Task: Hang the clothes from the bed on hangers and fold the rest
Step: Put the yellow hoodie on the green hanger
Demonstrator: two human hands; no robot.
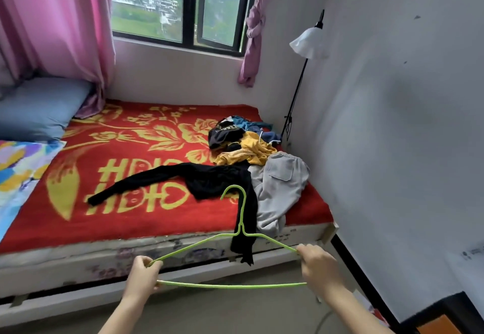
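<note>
I hold a green wire hanger (237, 239) level in front of the bed, its hook pointing away from me. My left hand (142, 274) grips its left corner and my right hand (318, 265) grips its right corner. On the red and yellow blanket (131, 202) a black garment (209, 179) lies spread out, one end hanging over the bed's front edge. Grey trousers (281, 184) lie beside it on the right. Behind them sits a heap of clothes (243, 140) in yellow, black and blue.
A blue pillow (39, 105) and a colourful sheet (18, 166) lie at the bed's left. Pink curtains (52, 24) frame the window (183, 6). A floor lamp (309, 43) stands against the white wall on the right. A dark piece of furniture (445, 315) is at lower right.
</note>
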